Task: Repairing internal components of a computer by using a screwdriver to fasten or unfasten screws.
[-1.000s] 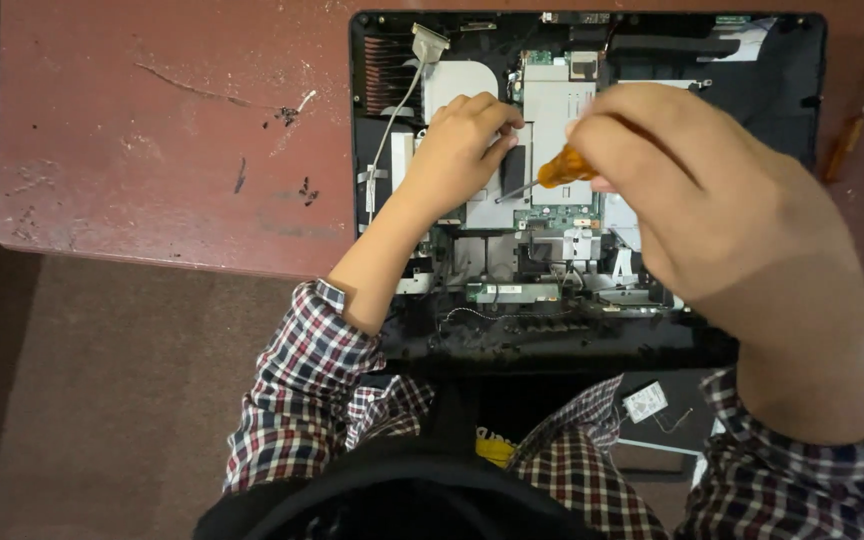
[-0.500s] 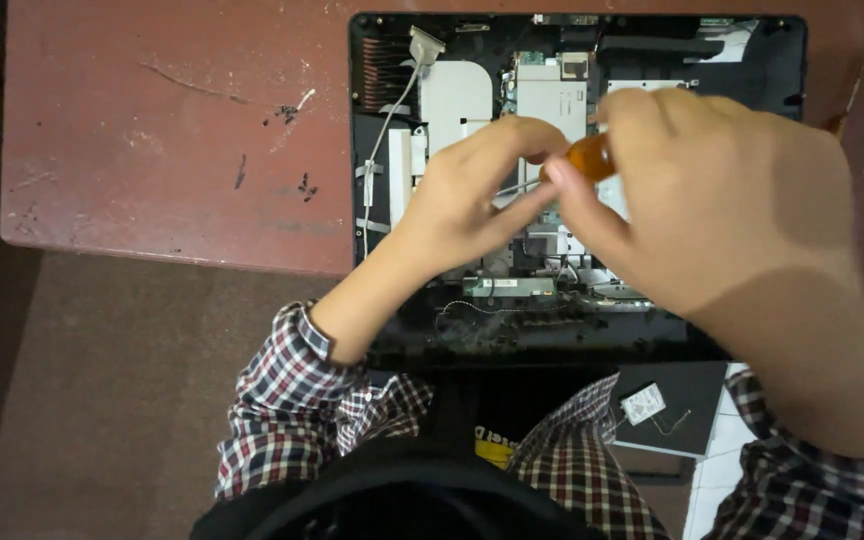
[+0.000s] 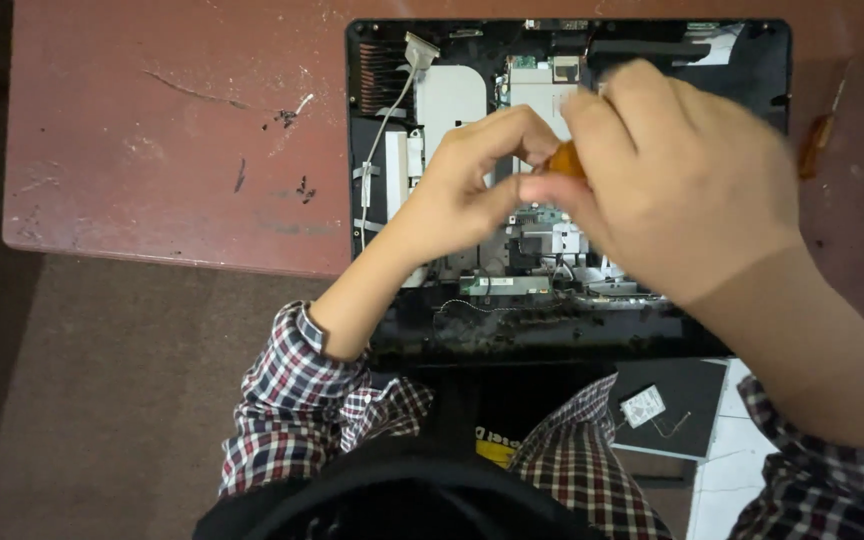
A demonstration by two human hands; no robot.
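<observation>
Orange plastic, the handle of a screwdriver (image 3: pixel 564 160), was seen pinched between both hands above the opened computer chassis (image 3: pixel 572 290). The right hand (image 3: pixel 682 180) was closed around the handle from three o'clock; the left hand (image 3: pixel 467 185) was curled in from nine o'clock, fingertips touching it. The shaft was hidden, so its long axis and pointing direction could not be told. A second screwdriver (image 3: pixel 817 135) was left on the red table (image 3: pixel 172 150) at three o'clock.

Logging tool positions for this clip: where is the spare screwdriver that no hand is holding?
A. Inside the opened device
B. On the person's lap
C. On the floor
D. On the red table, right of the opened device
D: the spare screwdriver lies on the red table, just right of the opened device.
</observation>
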